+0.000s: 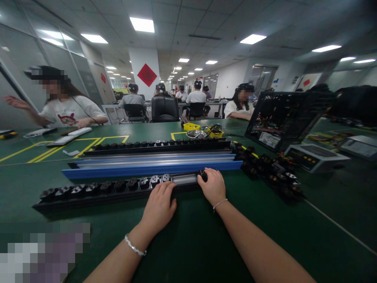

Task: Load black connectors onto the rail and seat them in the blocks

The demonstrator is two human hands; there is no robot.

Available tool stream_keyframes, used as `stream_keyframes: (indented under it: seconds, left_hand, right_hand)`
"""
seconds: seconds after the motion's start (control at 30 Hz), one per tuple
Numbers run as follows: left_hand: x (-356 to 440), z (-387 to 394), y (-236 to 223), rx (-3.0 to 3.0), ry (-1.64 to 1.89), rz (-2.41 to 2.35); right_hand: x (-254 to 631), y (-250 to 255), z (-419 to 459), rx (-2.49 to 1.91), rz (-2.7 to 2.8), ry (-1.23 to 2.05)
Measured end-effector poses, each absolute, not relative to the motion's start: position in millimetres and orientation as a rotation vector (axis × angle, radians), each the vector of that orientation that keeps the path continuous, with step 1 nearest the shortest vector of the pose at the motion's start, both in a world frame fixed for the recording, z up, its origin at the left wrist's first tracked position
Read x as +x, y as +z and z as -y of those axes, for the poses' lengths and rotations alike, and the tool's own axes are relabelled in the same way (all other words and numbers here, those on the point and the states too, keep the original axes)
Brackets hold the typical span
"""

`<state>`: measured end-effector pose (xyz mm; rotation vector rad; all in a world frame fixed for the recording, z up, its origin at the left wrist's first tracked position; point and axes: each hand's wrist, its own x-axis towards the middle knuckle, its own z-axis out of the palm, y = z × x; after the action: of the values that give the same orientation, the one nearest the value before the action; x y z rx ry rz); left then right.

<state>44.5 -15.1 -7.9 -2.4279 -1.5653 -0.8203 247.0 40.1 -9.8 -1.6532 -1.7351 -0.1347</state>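
Observation:
A long black channel rail point(97, 200) lies across the table in front of me, with a row of socket modules point(118, 184) seated along its left part. My left hand point(157, 204) is closed over the rail's near edge, fingertips by the last white-faced sockets and thumb apart in front. My right hand point(214, 186) pinches a small black socket module point(203, 174) at the rail's right end. Between the two hands the bare silvery inside of the channel shows. The undersides of my fingers are hidden.
Behind the rail lie blue-edged strips point(153, 170) and another row of sockets point(159, 144). Loose sockets point(273, 175) are heaped at right, near a power supply point(316, 157) and an open computer case point(282, 118). A yellow bin point(191, 126) stands farther back. A co-worker point(73, 106) sits at left.

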Motion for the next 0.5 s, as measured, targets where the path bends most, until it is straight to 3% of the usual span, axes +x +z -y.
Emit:
stream_keyframes:
  seconds: [0.5]
  left_hand:
    - [43.8, 14.6, -9.2, -2.441, -0.847, 1.55]
  right_hand:
    - [248.5, -9.7, -39.5, -1.683, 1.696, -0.113]
